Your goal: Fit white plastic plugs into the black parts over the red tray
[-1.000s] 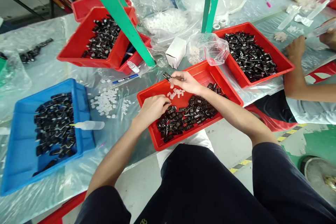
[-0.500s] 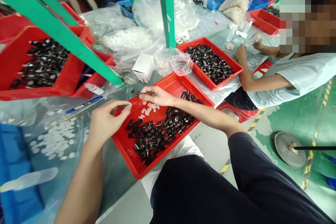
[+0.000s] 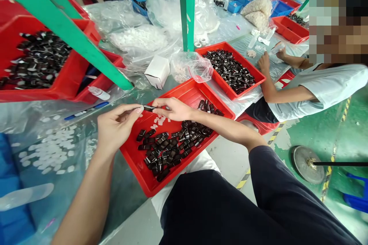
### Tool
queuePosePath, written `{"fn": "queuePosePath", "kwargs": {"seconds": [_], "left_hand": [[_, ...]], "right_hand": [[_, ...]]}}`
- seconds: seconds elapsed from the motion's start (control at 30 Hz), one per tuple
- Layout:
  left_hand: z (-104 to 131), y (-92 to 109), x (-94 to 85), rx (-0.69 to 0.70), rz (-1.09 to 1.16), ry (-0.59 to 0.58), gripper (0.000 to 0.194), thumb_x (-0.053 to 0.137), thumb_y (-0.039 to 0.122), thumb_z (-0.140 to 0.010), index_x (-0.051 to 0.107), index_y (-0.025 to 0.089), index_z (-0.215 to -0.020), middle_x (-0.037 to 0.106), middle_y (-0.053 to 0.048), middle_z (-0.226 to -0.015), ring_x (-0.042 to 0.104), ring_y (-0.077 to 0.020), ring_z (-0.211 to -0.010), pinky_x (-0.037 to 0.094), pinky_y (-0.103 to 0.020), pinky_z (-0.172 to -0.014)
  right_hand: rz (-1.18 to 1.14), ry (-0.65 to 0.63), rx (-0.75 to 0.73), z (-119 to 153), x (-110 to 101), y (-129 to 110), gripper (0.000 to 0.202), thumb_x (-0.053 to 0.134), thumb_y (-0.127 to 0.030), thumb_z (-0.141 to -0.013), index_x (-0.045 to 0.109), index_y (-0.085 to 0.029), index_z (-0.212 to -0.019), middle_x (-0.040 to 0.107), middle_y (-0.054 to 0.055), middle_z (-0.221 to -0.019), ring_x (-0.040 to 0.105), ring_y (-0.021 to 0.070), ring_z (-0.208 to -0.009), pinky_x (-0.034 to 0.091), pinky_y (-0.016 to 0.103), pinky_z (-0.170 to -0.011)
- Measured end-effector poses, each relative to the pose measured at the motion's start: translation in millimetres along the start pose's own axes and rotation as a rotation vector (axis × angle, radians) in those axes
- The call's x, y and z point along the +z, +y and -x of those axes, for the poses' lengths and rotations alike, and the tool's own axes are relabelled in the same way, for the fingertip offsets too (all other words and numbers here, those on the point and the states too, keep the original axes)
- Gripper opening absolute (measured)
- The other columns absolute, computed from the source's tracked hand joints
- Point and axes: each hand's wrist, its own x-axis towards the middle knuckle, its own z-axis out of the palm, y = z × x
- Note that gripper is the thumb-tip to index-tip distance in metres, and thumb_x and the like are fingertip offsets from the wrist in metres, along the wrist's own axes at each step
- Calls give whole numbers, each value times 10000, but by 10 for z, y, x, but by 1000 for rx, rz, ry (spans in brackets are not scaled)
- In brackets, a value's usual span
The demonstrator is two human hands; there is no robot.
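Between my two hands, over the back left edge of a red tray (image 3: 148, 189), is a small black part (image 3: 149, 108). My right hand (image 3: 172, 108) pinches its right end. The thumb and fingertips of my left hand (image 3: 119, 122) are closed at its left end; anything else between them is too small to make out. Many black parts (image 3: 169, 147) lie in the tray below, with small white pieces (image 3: 161, 121) near its back left side. White round discs (image 3: 53, 149) are spread on the table to the left.
Red bins of black parts stand at the left (image 3: 61, 84) and behind the tray (image 3: 258, 81). A green post (image 3: 186, 11), white box (image 3: 157, 72), clear bag (image 3: 191, 67), small bottle (image 3: 99, 93) and blue pen (image 3: 86, 110) are nearby. A person's hands (image 3: 264, 61) work at the right.
My left hand's fingertips have met the black part, closing the gap between my hands. The part now lies level between them. The view has shifted slightly.
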Motion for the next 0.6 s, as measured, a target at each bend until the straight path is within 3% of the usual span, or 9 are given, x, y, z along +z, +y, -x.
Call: {"fn": "queuePosePath", "kwargs": {"seconds": [0.2,0.47,0.6], "left_hand": [[14,-18,20,11,10,39,198,799,366,-758,826,234,-903,778,4,-825,650,-146,-684,549,-266,-684],[-18,-97,57,-3,53,26,177,778,330,-782,814,207,-903,690,27,-657,566,-121,-567,497,-255,-582],[33,-94,79,152,-58,45,183,719,344,-876,815,204,-945,763,-18,-821,633,-132,-656,501,-253,-617]], "right_hand": [[87,7,-12,20,-19,-65,137,506,-238,-1067,527,-186,-941,631,-26,-781,632,97,-693,446,214,-694],[264,21,12,32,-16,-105,144,522,-239,-1058,537,-192,-923,653,-35,-787,622,101,-682,371,219,-655],[227,-2,58,43,1,-118,142,508,-248,-1056,546,-194,-930,711,-14,-807,678,121,-743,410,229,-712]]}}
